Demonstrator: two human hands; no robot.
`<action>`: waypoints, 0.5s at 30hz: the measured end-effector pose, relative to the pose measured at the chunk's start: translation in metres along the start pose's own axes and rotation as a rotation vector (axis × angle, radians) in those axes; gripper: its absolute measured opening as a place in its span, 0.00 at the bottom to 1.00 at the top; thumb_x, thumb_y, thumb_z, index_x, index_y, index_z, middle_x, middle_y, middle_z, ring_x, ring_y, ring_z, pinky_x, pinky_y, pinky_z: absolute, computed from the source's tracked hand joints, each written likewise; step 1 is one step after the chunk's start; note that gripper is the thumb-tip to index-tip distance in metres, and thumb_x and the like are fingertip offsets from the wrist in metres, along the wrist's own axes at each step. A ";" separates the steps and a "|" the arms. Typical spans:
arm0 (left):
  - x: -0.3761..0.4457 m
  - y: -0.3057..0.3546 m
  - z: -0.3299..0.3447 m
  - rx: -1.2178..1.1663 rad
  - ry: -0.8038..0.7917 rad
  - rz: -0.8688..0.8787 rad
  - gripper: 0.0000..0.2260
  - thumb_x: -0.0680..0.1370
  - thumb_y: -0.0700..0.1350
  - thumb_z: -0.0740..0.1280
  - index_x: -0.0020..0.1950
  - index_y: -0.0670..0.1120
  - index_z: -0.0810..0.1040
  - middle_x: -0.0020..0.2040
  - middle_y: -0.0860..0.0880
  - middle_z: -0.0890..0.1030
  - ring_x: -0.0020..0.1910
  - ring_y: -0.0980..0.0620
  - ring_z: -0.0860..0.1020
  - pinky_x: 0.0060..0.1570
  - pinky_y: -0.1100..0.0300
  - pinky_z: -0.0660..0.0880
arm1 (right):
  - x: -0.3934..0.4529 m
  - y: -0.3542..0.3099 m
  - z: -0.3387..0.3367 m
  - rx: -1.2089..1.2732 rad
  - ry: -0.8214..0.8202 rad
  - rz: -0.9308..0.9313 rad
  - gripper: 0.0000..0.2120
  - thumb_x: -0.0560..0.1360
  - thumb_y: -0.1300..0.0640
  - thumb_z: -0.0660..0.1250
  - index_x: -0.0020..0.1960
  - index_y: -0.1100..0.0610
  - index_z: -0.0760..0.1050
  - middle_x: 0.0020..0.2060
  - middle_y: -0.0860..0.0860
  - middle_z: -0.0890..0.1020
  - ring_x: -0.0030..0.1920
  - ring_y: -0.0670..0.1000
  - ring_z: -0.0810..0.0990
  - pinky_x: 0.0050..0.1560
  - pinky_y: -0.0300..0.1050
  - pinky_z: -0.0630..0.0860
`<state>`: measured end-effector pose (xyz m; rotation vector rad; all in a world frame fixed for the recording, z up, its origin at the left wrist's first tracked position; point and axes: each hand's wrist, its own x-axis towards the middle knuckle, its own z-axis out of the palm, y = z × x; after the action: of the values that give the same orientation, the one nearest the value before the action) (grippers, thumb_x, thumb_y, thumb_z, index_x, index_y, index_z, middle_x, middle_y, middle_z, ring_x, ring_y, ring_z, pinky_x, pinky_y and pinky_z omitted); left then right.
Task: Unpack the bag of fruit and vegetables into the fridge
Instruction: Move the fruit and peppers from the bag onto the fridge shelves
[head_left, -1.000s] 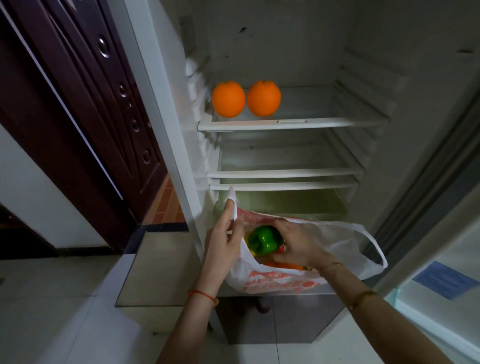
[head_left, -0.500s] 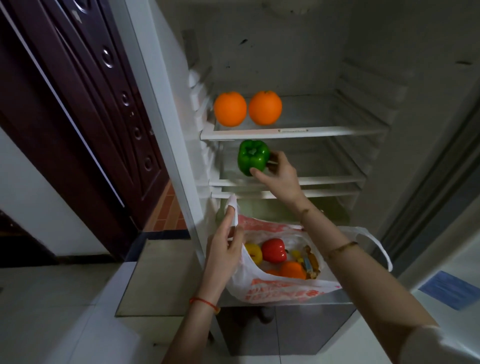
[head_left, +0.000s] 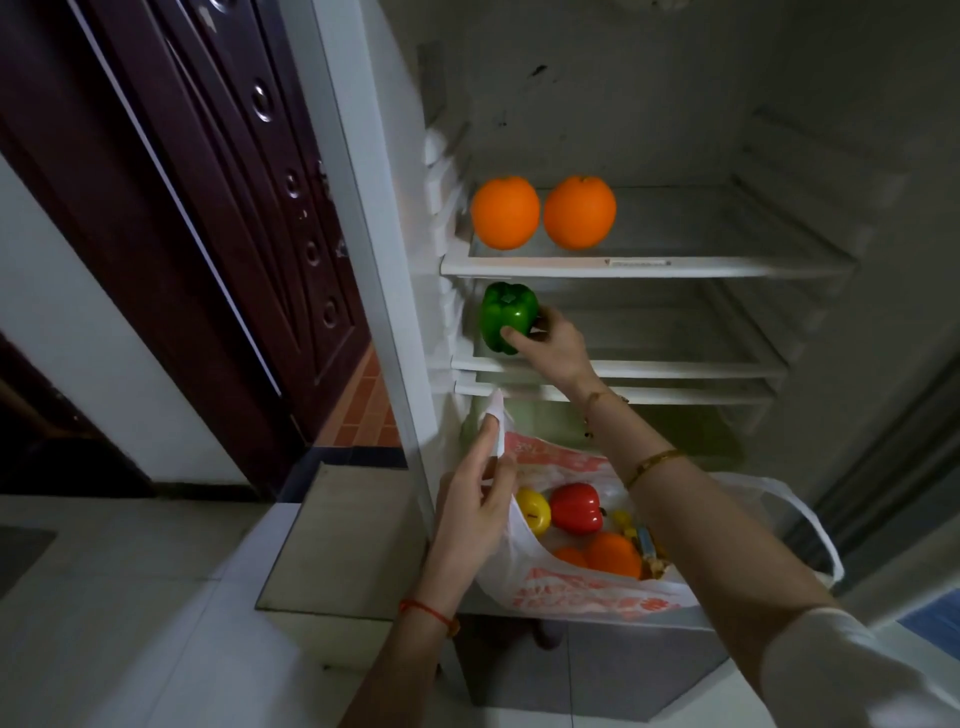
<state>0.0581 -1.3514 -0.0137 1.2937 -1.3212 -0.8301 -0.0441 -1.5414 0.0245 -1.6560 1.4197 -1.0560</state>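
My right hand (head_left: 553, 345) grips a green bell pepper (head_left: 505, 314) at the left end of the fridge's middle shelf (head_left: 675, 369). Whether the pepper rests on the glass I cannot tell. Two oranges (head_left: 505, 212) (head_left: 580, 212) sit side by side on the top shelf (head_left: 727, 267). My left hand (head_left: 475, 512) pinches the left handle of a white plastic bag with red print (head_left: 587, 597), holding it open at the fridge's lower edge. Inside the bag lie a yellow pepper (head_left: 533, 511), a red pepper (head_left: 575, 506), orange fruit (head_left: 613, 555) and small items partly hidden by my right forearm.
The fridge's left wall (head_left: 395, 260) stands beside a dark brown panelled door (head_left: 234, 182). A thin lower shelf (head_left: 701, 397) sits just under the middle one, with a greenish drawer space behind the bag. The fridge door edge (head_left: 883, 467) runs along the right. Pale floor tiles (head_left: 130, 597) lie below.
My right hand lifted the green pepper out of the bag and carried it up to the left end of the middle shelf. My left hand kept its hold on the bag handle.
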 end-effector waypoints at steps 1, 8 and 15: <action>0.000 0.000 0.001 0.005 0.000 -0.002 0.23 0.82 0.44 0.60 0.66 0.72 0.59 0.40 0.42 0.75 0.41 0.53 0.75 0.44 0.62 0.73 | -0.001 0.001 -0.002 -0.006 -0.012 0.003 0.29 0.73 0.49 0.73 0.69 0.59 0.70 0.62 0.55 0.79 0.62 0.54 0.78 0.58 0.41 0.74; -0.002 0.000 0.005 0.068 0.006 -0.007 0.23 0.82 0.43 0.60 0.75 0.59 0.62 0.34 0.44 0.70 0.33 0.54 0.70 0.34 0.64 0.69 | -0.043 0.003 -0.046 -0.045 0.149 -0.036 0.22 0.75 0.49 0.70 0.63 0.60 0.74 0.56 0.55 0.81 0.55 0.53 0.81 0.57 0.48 0.79; -0.011 0.003 0.009 0.050 0.004 -0.042 0.22 0.82 0.45 0.60 0.72 0.64 0.59 0.40 0.34 0.73 0.38 0.49 0.73 0.41 0.57 0.72 | -0.129 0.029 -0.093 -0.048 -0.176 0.039 0.11 0.78 0.57 0.67 0.40 0.59 0.83 0.33 0.50 0.85 0.35 0.44 0.84 0.39 0.36 0.79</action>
<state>0.0470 -1.3426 -0.0153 1.3658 -1.3224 -0.8277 -0.1494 -1.4180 0.0201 -1.7035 1.3654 -0.8392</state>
